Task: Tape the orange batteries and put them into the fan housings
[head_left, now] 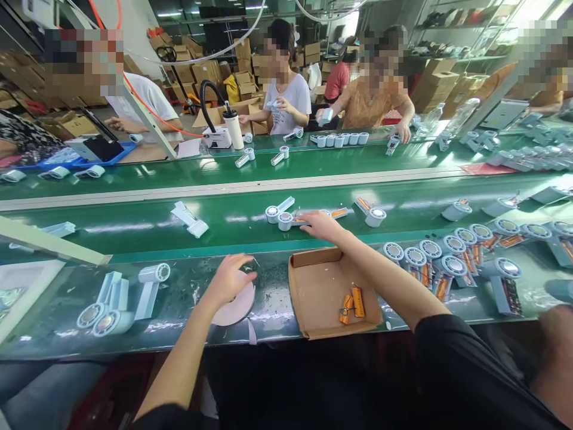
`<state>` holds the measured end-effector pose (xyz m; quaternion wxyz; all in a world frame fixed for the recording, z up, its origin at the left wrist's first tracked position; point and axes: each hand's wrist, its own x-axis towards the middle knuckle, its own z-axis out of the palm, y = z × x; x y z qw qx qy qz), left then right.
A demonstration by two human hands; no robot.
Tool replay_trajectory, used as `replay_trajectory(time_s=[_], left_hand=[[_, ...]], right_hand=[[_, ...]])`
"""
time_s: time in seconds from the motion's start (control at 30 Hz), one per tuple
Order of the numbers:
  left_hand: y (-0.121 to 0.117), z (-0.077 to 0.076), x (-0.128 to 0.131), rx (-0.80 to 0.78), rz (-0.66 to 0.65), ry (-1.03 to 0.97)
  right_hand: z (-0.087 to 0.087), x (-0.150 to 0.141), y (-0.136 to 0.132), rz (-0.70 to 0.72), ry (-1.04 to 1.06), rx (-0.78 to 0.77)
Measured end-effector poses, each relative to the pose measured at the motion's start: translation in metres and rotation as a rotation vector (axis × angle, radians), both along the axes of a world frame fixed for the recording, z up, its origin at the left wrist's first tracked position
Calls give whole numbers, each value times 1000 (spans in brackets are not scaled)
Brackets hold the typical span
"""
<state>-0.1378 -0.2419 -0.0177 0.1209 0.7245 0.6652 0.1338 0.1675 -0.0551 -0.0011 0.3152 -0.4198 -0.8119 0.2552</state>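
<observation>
My left hand (230, 278) is held over a round white roll (235, 304) on the bench, thumb and fingers apart. Whether it touches the roll is hard to see. My right hand (321, 226) reaches across to the green belt, its fingers stretched over the handle of a light-blue handheld fan (285, 221); part of that handle is hidden under the hand. Another fan (272, 214) lies right beside it. Below my right forearm sits a shallow cardboard box (313, 292) with orange battery cells (357, 301) inside.
Several fans with round heads (415, 257) crowd the bench at right. At left lie more fans (111, 321) and a white tray (45, 280). Fan casings (190, 220) rest on the belt (233, 233). A slanting metal post (58, 242) stands at left. Co-workers (286, 95) sit across the line.
</observation>
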Motion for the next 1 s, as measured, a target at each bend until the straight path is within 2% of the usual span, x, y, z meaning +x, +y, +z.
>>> replay_trajectory(time_s=[0.1,0.17,0.2,0.3,0.4,0.47,0.57,0.7,0.77,0.83,0.9,1.0], left_hand=[[-87,-28,-49,-70,-6,197],[-120,-45,-64,-31,0,272],[-128,-49,-67,-3,-4,294],[-122,-48,-62,18,-22,321],[-104,-31,-51,-42,-50,295],[-100,-19,-39,-16,-110,251],[-105,-5,-12,208,-217,185],[-108,7,19,560,-273,124],[-107,12,25,653,-226,91],[-107,16,26,689,-130,21],[-111,21,25,687,-33,-69],[-119,24,26,688,7,-127]], right_hand=[[7,30,-40,22,-39,2],[10,39,-73,51,-29,-10],[11,40,-88,72,-15,-24],[11,31,-127,147,33,-86],[10,21,-149,180,81,-149],[11,19,-159,168,107,-225],[12,13,-183,246,72,-401],[-2,-13,-233,566,-39,-643],[-13,-26,-253,717,-118,-632],[-18,-27,-262,805,-242,-519],[-15,-12,-254,767,-290,-439],[-4,35,-221,501,-229,-374]])
